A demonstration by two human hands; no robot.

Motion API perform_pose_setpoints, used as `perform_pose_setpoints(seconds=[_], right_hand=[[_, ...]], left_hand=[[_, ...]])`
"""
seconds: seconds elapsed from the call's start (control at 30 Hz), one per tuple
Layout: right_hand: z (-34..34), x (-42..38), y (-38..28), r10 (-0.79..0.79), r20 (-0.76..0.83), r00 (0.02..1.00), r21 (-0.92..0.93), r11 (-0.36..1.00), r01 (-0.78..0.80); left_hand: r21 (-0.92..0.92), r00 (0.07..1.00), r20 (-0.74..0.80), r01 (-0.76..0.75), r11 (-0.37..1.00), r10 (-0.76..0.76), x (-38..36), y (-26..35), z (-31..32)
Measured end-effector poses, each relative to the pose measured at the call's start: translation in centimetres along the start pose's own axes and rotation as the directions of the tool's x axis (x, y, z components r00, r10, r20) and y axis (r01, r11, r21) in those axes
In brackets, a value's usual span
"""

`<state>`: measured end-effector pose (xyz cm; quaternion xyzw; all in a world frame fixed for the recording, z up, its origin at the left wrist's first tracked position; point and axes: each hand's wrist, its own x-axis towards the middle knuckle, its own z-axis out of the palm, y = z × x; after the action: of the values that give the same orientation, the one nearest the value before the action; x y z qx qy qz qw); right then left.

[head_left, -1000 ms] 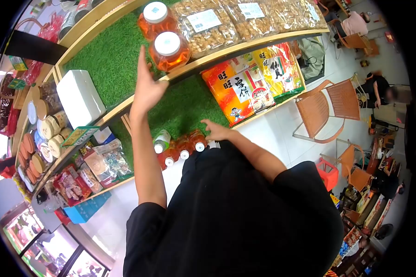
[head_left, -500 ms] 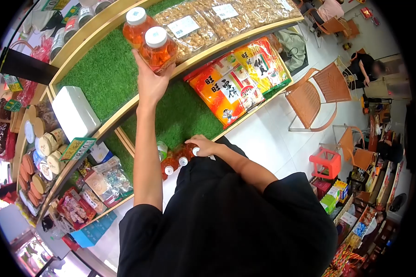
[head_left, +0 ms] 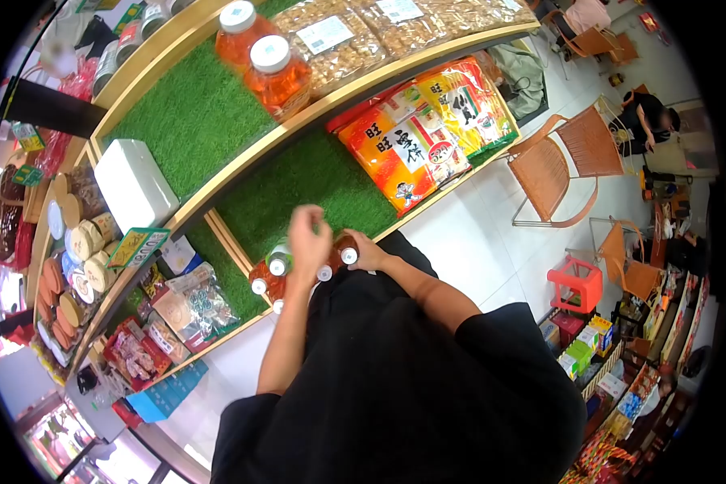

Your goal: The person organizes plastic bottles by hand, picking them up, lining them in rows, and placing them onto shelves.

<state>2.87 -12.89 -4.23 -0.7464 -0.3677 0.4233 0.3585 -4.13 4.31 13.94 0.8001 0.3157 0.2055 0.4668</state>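
Two orange-red jars with white lids stand on the upper shelf; the nearer jar point(head_left: 277, 87) is beside the farther jar point(head_left: 240, 42). My left hand point(head_left: 309, 240) hovers over the lower shelf, close to a cluster of white-capped bottles; motion blurs its fingers. My right hand point(head_left: 368, 253) curls around an amber bottle point(head_left: 346, 244) at the right end of that cluster. Beside it are another capped bottle point(head_left: 324, 273), a greenish bottle point(head_left: 280, 263) and a reddish bottle point(head_left: 262, 282). My left forearm and shirt partly hide the group.
Green turf lines the wooden shelves point(head_left: 323, 189). Orange and yellow snack bags point(head_left: 411, 149) lie right, and clear-wrapped packs point(head_left: 331, 48) lie above. A white box point(head_left: 135, 185) sits left. Chairs point(head_left: 552, 173), a red stool point(head_left: 575, 284) and people are farther right.
My left hand has let go of the jar on the upper shelf and come down to the bottles. Both jars stay on the shelf. My right hand remains by the bottles.
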Motion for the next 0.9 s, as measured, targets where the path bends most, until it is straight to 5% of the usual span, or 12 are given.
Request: perform_pose_setpoints(seconds=[0.1,0.17,0.23,0.33,0.37,0.57,0.63,0.77,0.83,0.9], right_hand=[[1.3,0.8,3.0,-0.011,-0.023,1.0,0.051,0.999,0.012],[0.3,0.4,1.9,0.1,0.021,0.995,0.142,0.985,-0.102],[-0.7,0.3,1.4,0.086,0.062,0.994,0.025,0.996,-0.088],[-0.3,0.8,2.5,-0.077,-0.067,0.995,0.107,0.991,0.084],[-0.2,1.1,2.7,-0.025,-0.048,0.999,0.176,0.984,0.033],[-8.3,-2.2,-9.6,-0.186,-0.175,0.967,-0.046,0.982,0.181],[-9.7,-2.0,-13.5,-0.41,-0.335,0.848,0.0,0.9,0.436],[-12.7,-2.0,-25.3,-0.497,-0.476,0.725,-0.028,0.833,0.553],[-13.9,0.0,-30.1,-0.65,-0.545,0.529,-0.192,0.711,0.676],[-14.3,2.5,-33.7,-0.659,-0.608,0.442,-0.191,0.662,0.725]], left_hand=[[0.274,0.94,0.334,-0.024,0.961,-0.072,-6.0,-6.4,4.4],[0.309,0.903,0.375,0.09,0.947,-0.208,-7.6,-6.2,5.3],[0.314,0.919,0.332,0.108,0.943,-0.215,-7.6,-5.6,5.7],[0.259,0.956,0.293,-0.086,0.962,0.007,-6.8,-5.7,6.0],[0.286,0.944,0.325,-0.044,0.957,-0.053,-5.9,-5.7,5.7],[-0.049,0.946,0.167,-0.273,0.961,0.277,-2.7,2.2,0.9],[-0.081,0.869,0.005,-0.493,0.866,0.495,-1.5,5.5,-2.6],[0.07,0.716,-0.216,-0.667,0.742,0.664,1.7,12.9,-10.0],[0.051,0.716,-0.28,-0.654,0.755,0.639,4.8,14.7,-13.1],[-0.063,0.701,-0.367,-0.674,0.736,0.611,8.6,16.4,-15.1]])
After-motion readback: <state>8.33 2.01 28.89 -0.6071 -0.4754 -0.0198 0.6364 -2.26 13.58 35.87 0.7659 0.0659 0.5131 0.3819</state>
